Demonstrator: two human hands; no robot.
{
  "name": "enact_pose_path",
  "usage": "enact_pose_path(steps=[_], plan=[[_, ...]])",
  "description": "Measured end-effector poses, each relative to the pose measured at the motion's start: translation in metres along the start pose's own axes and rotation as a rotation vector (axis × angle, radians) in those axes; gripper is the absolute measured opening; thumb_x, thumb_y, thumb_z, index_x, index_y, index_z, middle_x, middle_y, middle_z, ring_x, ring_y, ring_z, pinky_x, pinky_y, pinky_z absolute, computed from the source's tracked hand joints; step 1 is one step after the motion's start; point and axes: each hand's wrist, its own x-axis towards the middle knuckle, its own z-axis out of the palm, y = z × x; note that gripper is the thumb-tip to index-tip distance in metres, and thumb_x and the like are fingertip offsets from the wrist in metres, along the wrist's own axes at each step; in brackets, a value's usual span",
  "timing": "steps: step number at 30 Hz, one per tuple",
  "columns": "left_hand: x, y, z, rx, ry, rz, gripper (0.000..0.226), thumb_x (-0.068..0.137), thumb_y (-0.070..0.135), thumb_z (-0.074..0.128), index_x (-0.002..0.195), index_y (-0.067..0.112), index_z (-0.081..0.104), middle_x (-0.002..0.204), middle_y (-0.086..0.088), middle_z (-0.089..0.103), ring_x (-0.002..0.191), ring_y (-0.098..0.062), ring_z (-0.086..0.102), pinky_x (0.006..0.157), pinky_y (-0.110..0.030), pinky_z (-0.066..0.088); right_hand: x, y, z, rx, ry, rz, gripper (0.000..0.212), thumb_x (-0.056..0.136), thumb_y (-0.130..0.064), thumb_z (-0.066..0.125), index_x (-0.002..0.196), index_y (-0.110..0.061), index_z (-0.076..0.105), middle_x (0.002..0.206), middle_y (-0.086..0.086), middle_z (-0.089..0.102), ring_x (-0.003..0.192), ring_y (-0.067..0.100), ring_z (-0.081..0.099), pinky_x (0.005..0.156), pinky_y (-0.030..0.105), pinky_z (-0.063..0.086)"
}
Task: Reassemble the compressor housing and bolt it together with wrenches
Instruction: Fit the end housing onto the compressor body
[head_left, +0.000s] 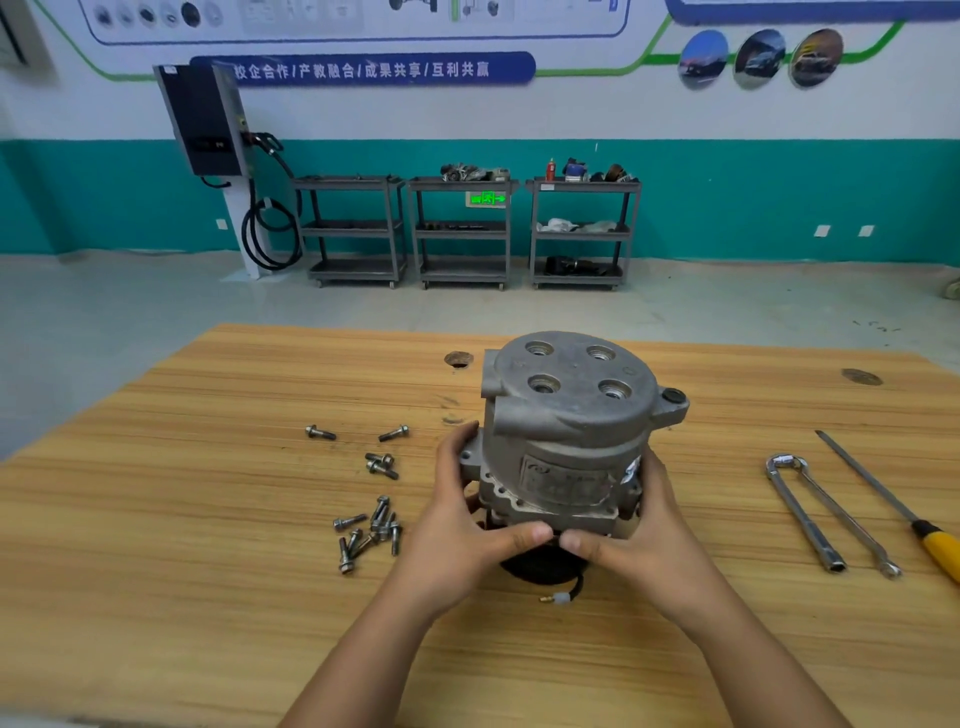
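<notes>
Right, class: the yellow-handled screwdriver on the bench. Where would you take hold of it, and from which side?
Grip the screwdriver by its yellow handle, reaching in from the near right edge of the table. It lies flat, the handle nearest the person and its thin shaft pointing away. The right hand is closest, though both hands now hold the compressor housing.

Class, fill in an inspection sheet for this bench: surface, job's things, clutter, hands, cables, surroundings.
Surface: wooden bench, two knot holes.
Job's things: compressor upright; loose bolts to its left; two wrenches to its right.
Clutter: yellow-handled screwdriver by the wrenches.
Hands: left hand and right hand grip the compressor's lower part.
Cables: short lead with plug under the compressor.
Surroundings: three carts, wall charger.
</notes>
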Motion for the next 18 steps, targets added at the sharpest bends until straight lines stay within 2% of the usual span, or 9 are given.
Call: enact_pose_path(steps=[1, 3, 5, 11, 15, 18], plan=[[0.001, 0.0, 0.001, 0.004, 0.01, 0.004, 0.102, 0.046, 0.054, 0.084, 0.126, 0.059, 0.021, 0.12, 0.035, 0.047, 0.101, 0.018, 0.054, 0.082, -0.01, 0.047, 0.0, 0.001, 0.0, 0.001, -0.003, -0.002, 0.089, 0.046, -0.045, 0.084, 0.115, -0.058, 0.03, 0.132, -0.016, 0.043, 0.124, 0.005, 0.043, 0.098, 0.027, 0.043], [0.002, 0.0, 0.002, 0.008, 0.02, 0.012, 0.095, 0.047, 0.048, 0.084, 0.12, 0.06, 0.024, 0.118, 0.035, 0.047, 0.099, 0.017, 0.056, 0.081, -0.013, 0.049, 0.0, 0.002, -0.001, 0.0, -0.004, -0.016, 0.088, 0.048, -0.041, 0.085, 0.117, -0.057, 0.032, 0.131, -0.016, 0.048, 0.117, -0.005, 0.046, 0.086, 0.01, 0.042], [0.003, -0.001, 0.004, -0.012, 0.023, 0.024, 0.092, 0.049, 0.045, 0.084, 0.119, 0.059, 0.025, 0.122, 0.029, 0.049, 0.1, 0.013, 0.058, 0.082, -0.015, 0.05, 0.001, 0.0, -0.002, 0.024, -0.008, -0.029, 0.087, 0.048, -0.042, 0.083, 0.12, -0.053, 0.035, 0.128, -0.017, 0.051, 0.112, -0.009, 0.048, 0.081, 0.005, 0.042], [0.008, -0.01, 0.008, -0.102, 0.012, 0.031, 0.094, 0.05, 0.037, 0.089, 0.123, 0.048, 0.031, 0.124, 0.017, 0.056, 0.106, 0.0, 0.061, 0.088, -0.025, 0.053, 0.003, 0.001, -0.003, 0.076, 0.001, -0.074, 0.084, 0.05, -0.032, 0.084, 0.119, -0.05, 0.039, 0.12, -0.028, 0.052, 0.103, -0.018, 0.05, 0.075, -0.001, 0.039], [0.018, -0.012, 0.009, -0.115, -0.002, 0.032, 0.091, 0.051, 0.035, 0.086, 0.123, 0.047, 0.033, 0.122, 0.017, 0.057, 0.108, -0.002, 0.061, 0.087, -0.024, 0.052, 0.01, 0.005, -0.005, 0.075, 0.016, -0.096, 0.082, 0.056, -0.021, 0.086, 0.117, -0.052, 0.04, 0.113, -0.039, 0.052, 0.105, -0.021, 0.049, 0.077, -0.002, 0.038], [0.028, -0.011, 0.01, -0.115, -0.007, 0.028, 0.09, 0.051, 0.036, 0.085, 0.123, 0.048, 0.032, 0.123, 0.018, 0.054, 0.106, 0.004, 0.06, 0.086, -0.019, 0.051, 0.018, 0.007, -0.007, 0.076, 0.02, -0.097, 0.082, 0.057, -0.021, 0.086, 0.117, -0.055, 0.04, 0.117, -0.035, 0.053, 0.108, -0.017, 0.049, 0.08, 0.001, 0.04]])
